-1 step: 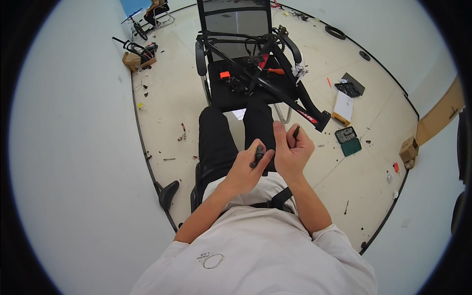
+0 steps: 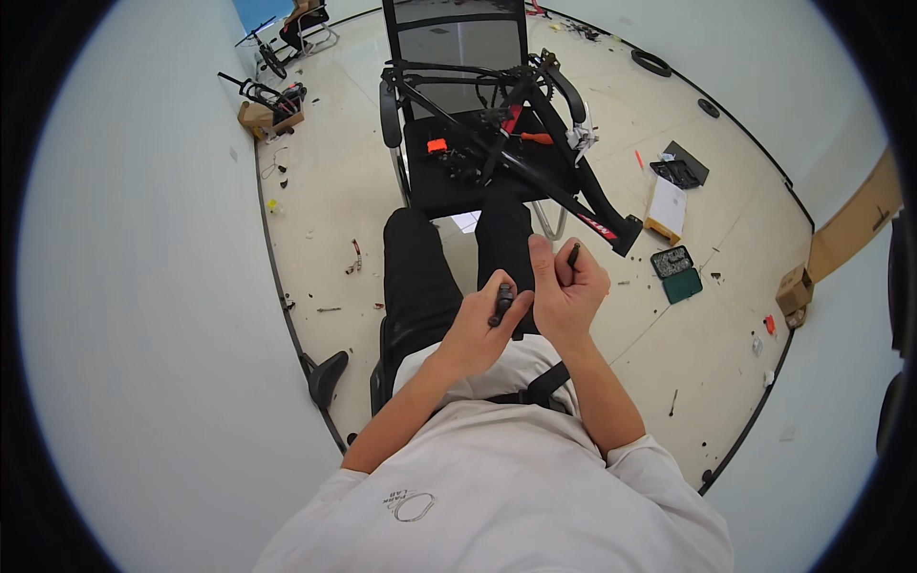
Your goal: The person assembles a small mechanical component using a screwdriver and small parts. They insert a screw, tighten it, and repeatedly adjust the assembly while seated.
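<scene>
Apparently handling two small dark pieces in midair above the lap, judging by the pose, at a holding or readying step. Curls the left hand (image 2: 475,334) closed around a knobbly black fitting (image 2: 503,298), with the thumb along the side nearer the right hand. Folds the right hand (image 2: 573,291) into a fist with the thumb raised, just beside the left, closing on a slim dark piece (image 2: 573,255) and leaving only the upper part exposed. Cannot tell from this angle how far down into the palm to trace either piece, nor whether to count both as parts of one tool.

Beyond both hands, across a black chair (image 2: 430,198), find a black bicycle frame (image 2: 535,180), with one end reaching near the right hand but apart from it. Past the fingers on the same seat, note an orange-handled tool (image 2: 537,138); off to the right of the right hand, on the floor, an open green case (image 2: 682,286).

Probably calls next for keeping both grips firm, and for turning the right wrist a little to expose more of the slim piece.

Compared with the earlier frame, shows the right hand very slightly closer to the left, and the knees a touch farther apart. Otherwise shows no clear change in either grip or around the frame.
</scene>
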The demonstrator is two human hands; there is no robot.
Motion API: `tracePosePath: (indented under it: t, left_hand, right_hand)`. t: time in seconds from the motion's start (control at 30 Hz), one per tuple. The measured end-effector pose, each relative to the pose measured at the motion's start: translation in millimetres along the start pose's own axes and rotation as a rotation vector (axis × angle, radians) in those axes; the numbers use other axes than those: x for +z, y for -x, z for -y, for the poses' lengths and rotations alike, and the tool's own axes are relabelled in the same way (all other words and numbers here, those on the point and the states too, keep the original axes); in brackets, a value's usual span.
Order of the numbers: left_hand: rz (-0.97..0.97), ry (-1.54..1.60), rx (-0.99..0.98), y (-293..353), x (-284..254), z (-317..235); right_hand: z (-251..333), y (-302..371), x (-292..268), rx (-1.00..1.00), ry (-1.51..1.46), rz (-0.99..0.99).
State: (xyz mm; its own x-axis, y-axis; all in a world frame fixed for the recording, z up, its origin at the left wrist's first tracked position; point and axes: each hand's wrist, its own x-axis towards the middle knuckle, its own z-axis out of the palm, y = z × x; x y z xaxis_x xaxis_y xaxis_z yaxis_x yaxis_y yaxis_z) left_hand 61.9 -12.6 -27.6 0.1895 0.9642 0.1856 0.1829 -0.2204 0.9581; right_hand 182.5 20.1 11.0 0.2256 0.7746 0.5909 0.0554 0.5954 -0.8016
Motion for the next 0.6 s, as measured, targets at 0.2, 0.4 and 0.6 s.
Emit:
tracePosePath:
  t: [0.2, 0.4, 0.6]
  left_hand:
    - [0.017, 0.17, 0.007, -3, -3, 10]
    - [-0.041, 0.493, -0.019, -11, -28, 9]
    - [-0.215, 0.471, 0.026, -12, -55, 8]
  right_hand:
    - [-21, -25, -14, 0.454, -0.458, -0.017]
    - [-54, -43, -38, 0.688, -0.706, 0.067]
    - [-69, -41, -33, 0.651, -0.37, 0.311]
